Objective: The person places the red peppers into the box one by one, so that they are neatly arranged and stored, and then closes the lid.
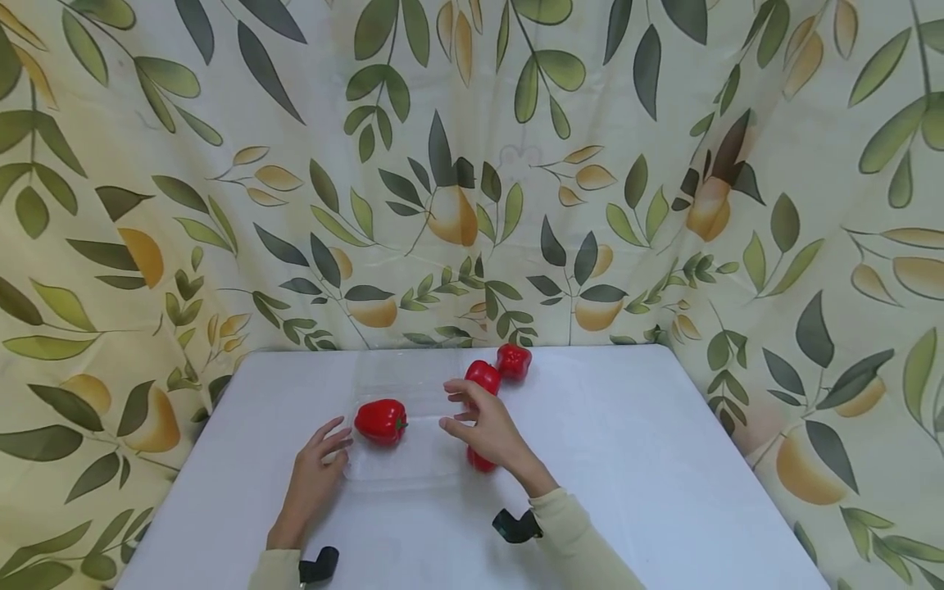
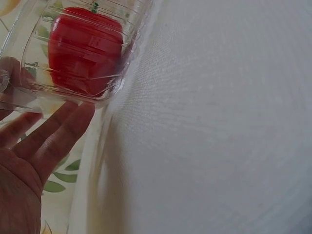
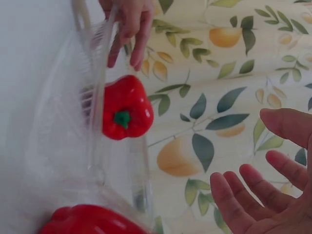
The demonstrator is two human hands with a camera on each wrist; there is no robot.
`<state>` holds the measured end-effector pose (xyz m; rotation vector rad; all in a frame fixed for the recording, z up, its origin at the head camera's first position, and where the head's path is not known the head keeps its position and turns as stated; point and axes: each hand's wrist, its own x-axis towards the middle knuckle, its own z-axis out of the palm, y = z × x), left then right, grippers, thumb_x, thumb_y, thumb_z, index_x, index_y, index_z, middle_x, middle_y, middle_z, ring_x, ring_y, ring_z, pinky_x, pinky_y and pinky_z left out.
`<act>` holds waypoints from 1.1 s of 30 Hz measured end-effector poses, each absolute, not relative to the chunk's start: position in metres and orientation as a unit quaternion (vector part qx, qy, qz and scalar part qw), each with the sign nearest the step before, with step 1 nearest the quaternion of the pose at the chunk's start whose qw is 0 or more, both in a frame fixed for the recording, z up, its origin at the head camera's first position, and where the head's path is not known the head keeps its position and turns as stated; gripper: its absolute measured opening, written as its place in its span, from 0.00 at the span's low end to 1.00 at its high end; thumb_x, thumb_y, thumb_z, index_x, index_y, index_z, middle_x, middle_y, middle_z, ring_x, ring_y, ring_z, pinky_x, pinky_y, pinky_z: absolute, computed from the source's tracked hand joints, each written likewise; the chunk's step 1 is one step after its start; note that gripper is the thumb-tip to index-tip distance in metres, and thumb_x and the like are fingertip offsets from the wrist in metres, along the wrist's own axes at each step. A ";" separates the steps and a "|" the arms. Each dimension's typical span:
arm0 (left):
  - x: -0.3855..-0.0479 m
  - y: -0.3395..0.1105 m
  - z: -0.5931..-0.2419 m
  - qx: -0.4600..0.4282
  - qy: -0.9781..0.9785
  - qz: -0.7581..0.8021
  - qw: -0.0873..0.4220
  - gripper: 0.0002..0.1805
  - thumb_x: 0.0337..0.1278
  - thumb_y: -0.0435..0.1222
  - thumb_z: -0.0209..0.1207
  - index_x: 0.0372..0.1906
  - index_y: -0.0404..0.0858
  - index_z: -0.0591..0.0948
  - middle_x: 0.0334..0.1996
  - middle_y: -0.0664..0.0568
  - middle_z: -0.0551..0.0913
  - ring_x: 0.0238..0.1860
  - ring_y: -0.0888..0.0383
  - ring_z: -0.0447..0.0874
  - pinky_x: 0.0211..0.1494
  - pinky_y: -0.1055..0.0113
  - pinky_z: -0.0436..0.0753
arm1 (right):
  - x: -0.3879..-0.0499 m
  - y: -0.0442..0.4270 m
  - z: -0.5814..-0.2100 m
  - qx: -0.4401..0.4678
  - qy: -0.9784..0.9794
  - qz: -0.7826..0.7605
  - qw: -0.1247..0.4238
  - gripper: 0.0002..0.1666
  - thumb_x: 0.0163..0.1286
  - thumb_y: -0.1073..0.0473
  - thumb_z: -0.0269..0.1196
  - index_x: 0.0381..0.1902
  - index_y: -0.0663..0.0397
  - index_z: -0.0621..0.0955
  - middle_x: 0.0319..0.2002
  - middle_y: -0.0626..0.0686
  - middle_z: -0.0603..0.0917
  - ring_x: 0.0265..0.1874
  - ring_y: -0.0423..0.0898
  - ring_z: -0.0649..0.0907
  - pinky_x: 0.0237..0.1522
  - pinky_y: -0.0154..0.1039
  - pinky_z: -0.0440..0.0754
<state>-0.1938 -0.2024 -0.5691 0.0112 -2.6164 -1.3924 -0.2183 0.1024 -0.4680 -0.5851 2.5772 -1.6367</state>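
Fabric (image 1: 81, 328) printed with green leaves and orange fruit begins at the far left and runs behind the whole counter (image 1: 627, 442), whose surface is white. Toward the left of the counter comes the left hand (image 1: 317, 471), out of a pale sleeve (image 1: 274, 571), with a black device (image 1: 319, 565) at the wrist. Its fingers are extended and loosely parted at the left edge of a clear plastic container (image 1: 424, 467); in the left wrist view the fingertips appear to touch the container's wall, one finger shows through the plastic, and the hand has no grip on anything. Just beside those fingers, inside the left part of the container, a red pepper (image 1: 379, 422) lies on its side, its green stem pointing right, away from the left hand. The container's clear plastic continues behind it toward the back edge of the counter. Next comes the right hand (image 1: 494, 424), over the container's right end, fingers apart and slightly bent, thumb well clear of them, holding nothing. Partly covered by this hand, a nearer pepper (image 1: 481, 460) shows below it and a second red pepper (image 1: 483, 374) above; whether more red under the fingers is another one cannot be told. Farthest right, a back pepper (image 1: 515, 361) sits close beside that second one.
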 end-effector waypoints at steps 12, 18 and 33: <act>-0.194 -0.204 -0.569 -0.002 -0.878 -0.470 0.092 0.20 0.62 0.29 0.55 0.59 0.37 0.81 0.69 0.49 0.72 0.58 0.47 0.82 0.55 0.55 0.85 | -0.215 0.126 -0.483 -0.141 0.861 -0.488 0.014 0.34 0.57 0.57 0.72 0.62 0.44 0.74 0.60 0.53 0.78 0.58 0.52 0.79 0.48 0.45 0.88; -0.195 -0.204 -0.569 -0.005 -0.877 -0.470 0.101 0.19 0.62 0.28 0.56 0.58 0.37 0.81 0.68 0.49 0.72 0.57 0.47 0.83 0.54 0.57 0.85 | -0.214 0.134 -0.486 -0.124 0.861 -0.493 0.013 0.35 0.56 0.60 0.73 0.62 0.43 0.75 0.60 0.55 0.78 0.61 0.56 0.77 0.48 0.50 0.88; -0.195 -0.204 -0.571 -0.010 -0.881 -0.462 0.104 0.19 0.62 0.30 0.56 0.58 0.38 0.81 0.68 0.49 0.72 0.57 0.47 0.83 0.55 0.57 0.85 | -0.220 0.158 -0.494 -0.100 0.890 -0.446 -0.003 0.35 0.56 0.58 0.73 0.62 0.47 0.76 0.60 0.52 0.79 0.60 0.53 0.77 0.59 0.59 0.81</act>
